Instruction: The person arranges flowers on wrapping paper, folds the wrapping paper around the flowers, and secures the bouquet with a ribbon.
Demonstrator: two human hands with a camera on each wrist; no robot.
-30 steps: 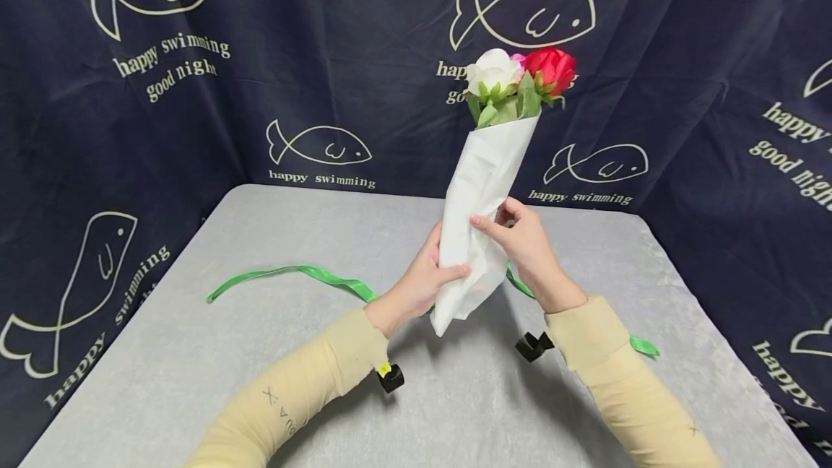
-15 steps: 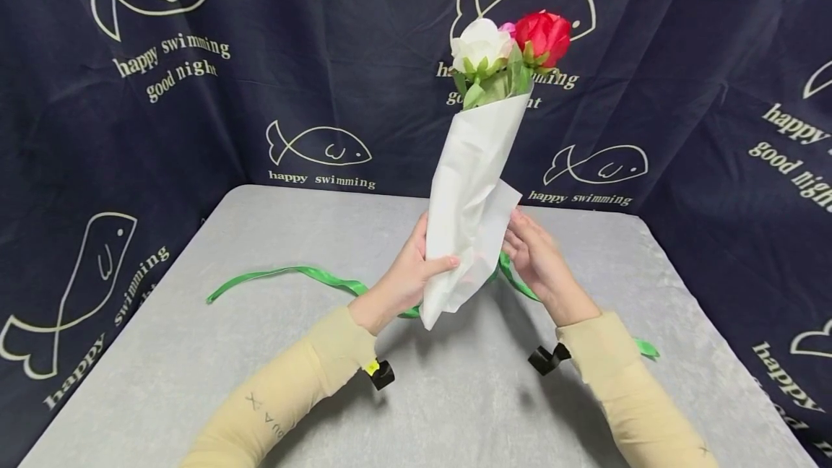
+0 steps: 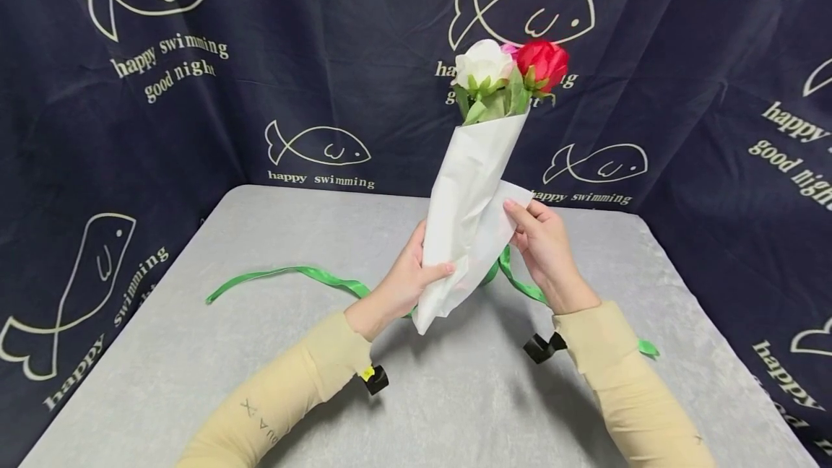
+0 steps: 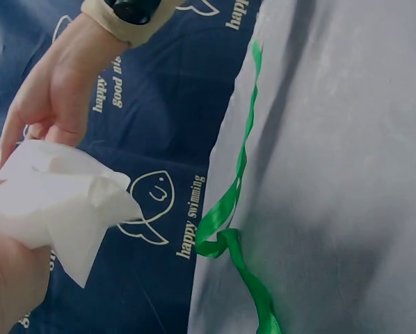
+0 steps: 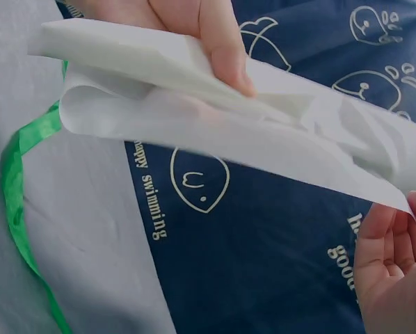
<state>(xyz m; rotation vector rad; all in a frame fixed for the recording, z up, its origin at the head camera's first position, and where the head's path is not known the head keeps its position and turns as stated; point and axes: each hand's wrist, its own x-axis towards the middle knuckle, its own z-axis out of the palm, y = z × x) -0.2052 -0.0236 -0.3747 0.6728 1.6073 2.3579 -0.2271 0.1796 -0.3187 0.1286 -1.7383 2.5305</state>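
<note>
A bouquet stands tilted above the table, its stems rolled in white wrapping paper (image 3: pixel 464 186). From the paper's top show a white flower (image 3: pixel 482 65), a red flower (image 3: pixel 543 65), a bit of a pink one and green leaves. My left hand (image 3: pixel 406 273) grips the lower part of the wrapped bouquet, thumb across the front. On the other side my right hand (image 3: pixel 546 248) pinches the loose corner of the paper between thumb and fingers, also seen in the right wrist view, where the paper edge (image 5: pixel 396 198) meets the fingertips. The stems are hidden inside the paper.
A long green ribbon (image 3: pixel 312 273) lies across the grey table (image 3: pixel 312 230), running behind the bouquet, with its other end (image 3: pixel 648 349) at the right. A dark blue curtain (image 3: pixel 403 78) with fish drawings hangs behind the table.
My right hand came away from the front of the paper, and a flap opened out. It now pinches that flap's corner. The bouquet shifted slightly left, rising and then lowering.
</note>
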